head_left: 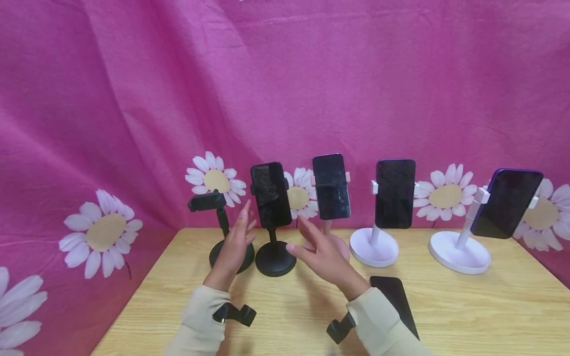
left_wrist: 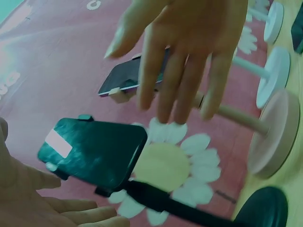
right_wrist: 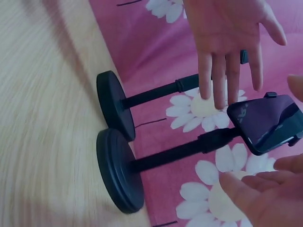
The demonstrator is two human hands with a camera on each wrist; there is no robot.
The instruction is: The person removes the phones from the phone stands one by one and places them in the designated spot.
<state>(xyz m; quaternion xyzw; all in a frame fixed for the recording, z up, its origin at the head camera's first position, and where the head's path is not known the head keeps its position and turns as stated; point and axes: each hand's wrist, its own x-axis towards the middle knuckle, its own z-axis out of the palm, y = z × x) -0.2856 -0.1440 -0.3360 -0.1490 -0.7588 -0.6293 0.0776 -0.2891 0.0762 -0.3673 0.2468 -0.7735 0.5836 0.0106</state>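
My left hand (head_left: 234,244) is raised with straight fingers between the empty black phone stand (head_left: 221,215) and the black stand (head_left: 275,259) that carries a phone (head_left: 270,195). On the other side of that phone, my right hand (head_left: 324,254) is held up, fingers extended and thumb apart, partly covering the pink stand (head_left: 342,247). The two palms face each other with the phone between and beyond them. In the right wrist view, a gap shows between the clamped phone (right_wrist: 267,123) and the right fingers (right_wrist: 241,191). Neither hand holds anything.
A phone (head_left: 331,188) sits in the pink stand. Further right, two white stands (head_left: 373,249) (head_left: 460,254) hold phones upright and tilted. Another phone (head_left: 394,299) lies on the wooden table (head_left: 289,316) beside the right sleeve. A pink flowered cloth (head_left: 285,89) hangs behind.
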